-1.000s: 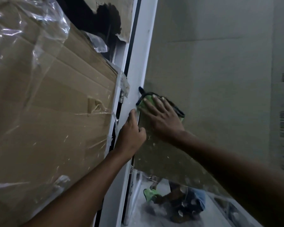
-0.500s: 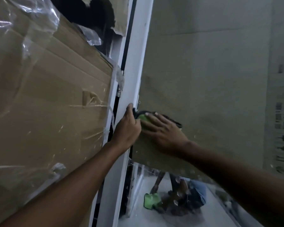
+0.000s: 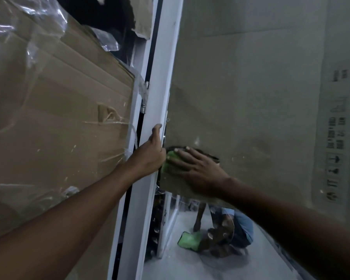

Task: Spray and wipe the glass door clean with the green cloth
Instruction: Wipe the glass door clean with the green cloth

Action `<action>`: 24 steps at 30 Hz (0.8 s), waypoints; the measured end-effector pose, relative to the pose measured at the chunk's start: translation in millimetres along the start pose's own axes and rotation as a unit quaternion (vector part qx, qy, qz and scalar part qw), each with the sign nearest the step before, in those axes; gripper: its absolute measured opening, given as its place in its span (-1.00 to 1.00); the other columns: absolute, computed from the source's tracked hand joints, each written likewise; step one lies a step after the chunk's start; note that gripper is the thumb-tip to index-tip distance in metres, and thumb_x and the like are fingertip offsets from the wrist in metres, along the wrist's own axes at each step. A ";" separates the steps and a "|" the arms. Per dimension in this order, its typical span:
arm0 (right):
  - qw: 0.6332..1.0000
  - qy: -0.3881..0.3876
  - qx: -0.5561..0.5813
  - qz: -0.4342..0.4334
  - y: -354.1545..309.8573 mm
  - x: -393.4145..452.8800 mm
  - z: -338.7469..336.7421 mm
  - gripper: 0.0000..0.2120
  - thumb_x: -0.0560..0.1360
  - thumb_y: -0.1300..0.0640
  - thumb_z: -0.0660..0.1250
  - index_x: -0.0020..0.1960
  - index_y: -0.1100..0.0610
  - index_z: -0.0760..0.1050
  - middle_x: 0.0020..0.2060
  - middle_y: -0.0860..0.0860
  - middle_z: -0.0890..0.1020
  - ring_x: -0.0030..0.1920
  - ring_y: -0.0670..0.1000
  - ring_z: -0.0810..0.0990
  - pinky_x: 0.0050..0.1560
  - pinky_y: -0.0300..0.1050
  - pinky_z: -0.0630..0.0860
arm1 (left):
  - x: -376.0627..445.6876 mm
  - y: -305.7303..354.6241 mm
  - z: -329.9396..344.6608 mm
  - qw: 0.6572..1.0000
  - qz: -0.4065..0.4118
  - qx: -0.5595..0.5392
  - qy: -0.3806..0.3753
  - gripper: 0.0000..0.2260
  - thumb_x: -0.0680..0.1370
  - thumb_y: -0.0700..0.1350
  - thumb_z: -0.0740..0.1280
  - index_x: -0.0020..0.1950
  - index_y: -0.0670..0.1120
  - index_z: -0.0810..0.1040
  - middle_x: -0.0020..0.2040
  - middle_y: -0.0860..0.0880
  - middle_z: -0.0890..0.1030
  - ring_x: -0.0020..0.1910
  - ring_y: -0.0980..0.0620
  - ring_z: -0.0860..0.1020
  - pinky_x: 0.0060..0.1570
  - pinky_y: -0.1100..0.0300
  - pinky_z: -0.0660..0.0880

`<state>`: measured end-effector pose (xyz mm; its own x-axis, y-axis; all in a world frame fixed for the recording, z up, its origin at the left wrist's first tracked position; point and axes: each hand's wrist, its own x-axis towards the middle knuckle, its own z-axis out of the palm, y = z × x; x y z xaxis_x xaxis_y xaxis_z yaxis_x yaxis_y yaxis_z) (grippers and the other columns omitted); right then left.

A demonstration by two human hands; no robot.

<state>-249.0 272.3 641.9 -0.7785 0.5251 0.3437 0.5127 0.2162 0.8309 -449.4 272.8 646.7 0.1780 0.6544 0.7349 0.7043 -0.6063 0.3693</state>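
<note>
Dim storage space, head view only. Brown corrugated cardboard sheets wrapped in clear plastic film (image 3: 55, 110) fill the left side. White metal door frame (image 3: 160, 81) runs top to bottom through the middle, tilted slightly. Small metal hinge (image 3: 143, 108) sits on its left edge, between frame and cardboard.

Right of the frame: large glass door pane (image 3: 251, 87), hazy, with faint smears and small specks near the hands. Printed shipping symbols on a carton (image 3: 335, 138) show at the far right; can't tell whether behind the glass or reflected. Lower part of the pane shows a reflection of a crouched person (image 3: 230, 231) with a green patch beside them, over a pale floor.

Left hand (image 3: 150, 156): closed around the frame's right edge, thumb up along the white face, fingers wrapped behind and hidden.

Right hand (image 3: 198, 168): open, palm flat, fingers spread, pressing the green cloth with dark trim (image 3: 171, 158) against the glass. Cloth sits at the pane's left edge, just beside the frame and touching the left hand's knuckle side. Most of it is covered by the palm; only the green left portion and a dark edge above the fingers show.
</note>
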 end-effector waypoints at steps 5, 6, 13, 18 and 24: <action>0.996 0.059 -0.060 0.035 64.5 -15.1 -16.8 -0.39 0.53 0.12 0.07 0.58 -0.12 0.29 0.59 0.06 0.27 0.59 0.21 0.22 0.57 0.28 0.09 | -11.5 10.4 -2.7 0.995 0.020 0.101 0.006 -0.53 0.63 -0.27 0.10 0.54 -0.13 0.11 0.50 -0.41 0.22 0.17 -0.41 0.51 -0.06 -0.13 0.50; 0.989 0.102 -0.048 0.100 79.9 -25.5 -21.6 -0.41 0.54 0.12 0.10 0.56 -0.08 0.32 0.56 0.08 0.33 0.56 0.23 0.27 0.55 0.31 0.18 | -11.7 13.0 -2.1 0.995 0.031 0.099 0.012 -0.47 0.62 -0.25 0.13 0.57 -0.08 0.06 0.57 -0.30 0.16 0.32 -0.39 0.43 0.05 -0.17 0.49; 0.957 0.188 -0.080 0.206 70.7 -90.2 -2.2 -0.35 0.56 0.09 0.20 0.63 -0.02 0.17 0.60 0.10 0.25 0.60 0.24 0.15 0.58 0.22 0.04 | -4.4 48.0 18.5 0.991 0.098 0.080 0.039 -0.45 0.59 -0.21 0.18 0.56 -0.05 0.10 0.62 -0.12 0.09 0.48 -0.20 0.32 0.20 -0.13 0.44; 0.987 0.062 -0.130 -0.072 97.4 -128.0 -3.6 -0.24 0.53 0.06 0.39 0.64 -0.09 0.12 0.62 0.04 0.17 0.62 0.19 0.12 0.59 0.23 0.08 | 4.7 73.2 37.4 0.983 0.156 0.091 0.022 -0.40 0.56 -0.20 0.20 0.58 -0.06 0.09 0.64 -0.09 0.00 0.61 -0.10 0.04 0.49 -0.17 0.21; 0.938 0.192 -0.077 0.278 141.6 -161.5 -37.8 -0.43 0.62 0.08 0.18 0.62 -0.04 0.20 0.61 0.09 0.23 0.62 0.21 0.14 0.61 0.18 0.02 | 6.2 91.7 47.6 0.983 0.163 0.081 0.033 -0.41 0.55 -0.19 0.23 0.56 -0.07 0.14 0.64 -0.09 0.05 0.61 -0.10 0.06 0.51 -0.15 0.19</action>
<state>-64.3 187.1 720.6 -0.4952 0.1793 0.8501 0.8425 -0.1398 0.5203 -351.0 242.8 658.0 0.3708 0.4033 0.8366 0.7181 -0.6957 0.0172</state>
